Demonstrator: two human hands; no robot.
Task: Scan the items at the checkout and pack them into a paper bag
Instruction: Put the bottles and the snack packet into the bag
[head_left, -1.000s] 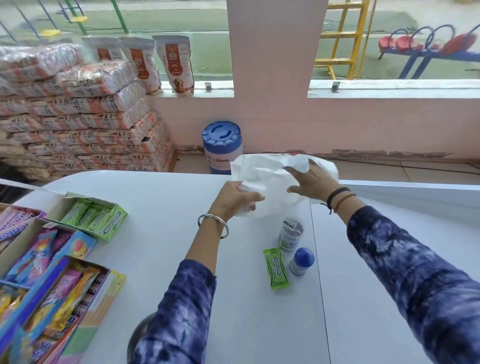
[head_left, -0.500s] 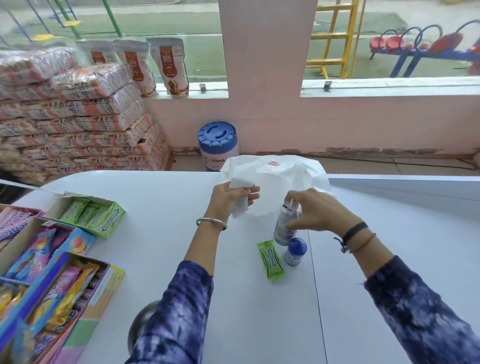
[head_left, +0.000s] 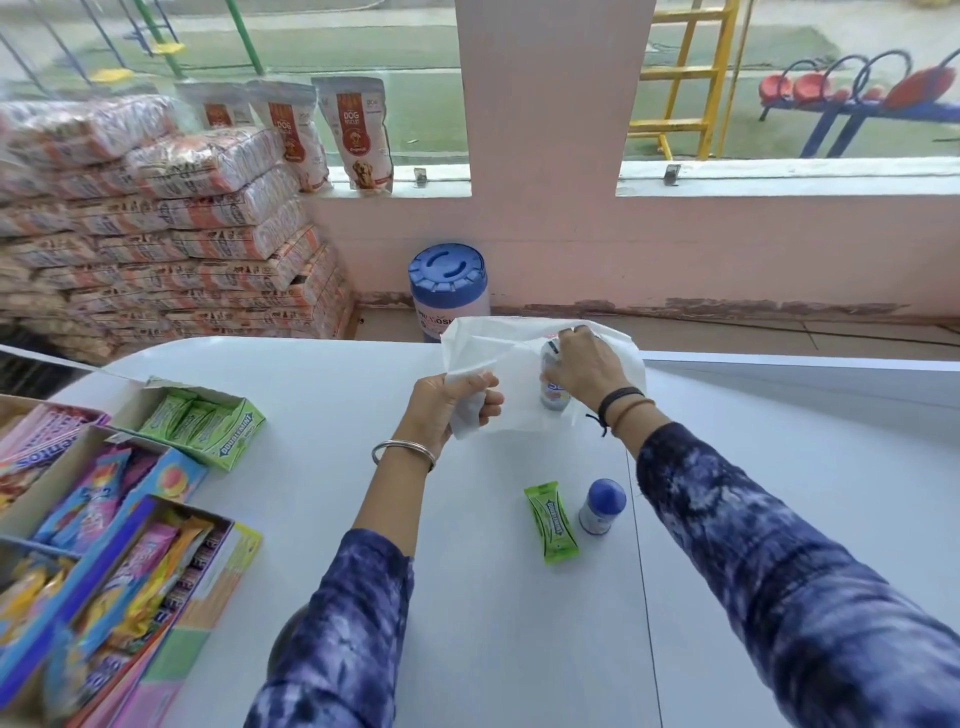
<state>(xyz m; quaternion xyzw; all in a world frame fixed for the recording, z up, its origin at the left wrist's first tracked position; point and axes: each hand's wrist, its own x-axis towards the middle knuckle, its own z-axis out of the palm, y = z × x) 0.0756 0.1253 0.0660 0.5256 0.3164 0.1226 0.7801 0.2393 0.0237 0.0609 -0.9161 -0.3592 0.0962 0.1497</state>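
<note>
Paper bag (head_left: 493, 358), white and crumpled, stands at the far edge of a pale bench (head_left: 311, 519), seen from a camera on the person's head. Their left hand (head_left: 447, 410) pinches a fold of the bag's near rim between thumb and fingers, apparently to hold the mouth open. Their right hand (head_left: 582, 364) is closed around a small printed bottle (head_left: 553, 395) and holds it at the bag's mouth, probably lowering it inside; what else the bag holds cannot be seen. Two items wait on the bench nearer the person, just beside each other: a green gum packet (head_left: 551, 522) lying flat and a small blue-capped bottle (head_left: 601, 506) standing upright. Along the left edge sit open display cartons: a green gum box (head_left: 208, 421) holding matching packets, and candy boxes (head_left: 104, 519) filled with colourful wrapped sweets.
</note>
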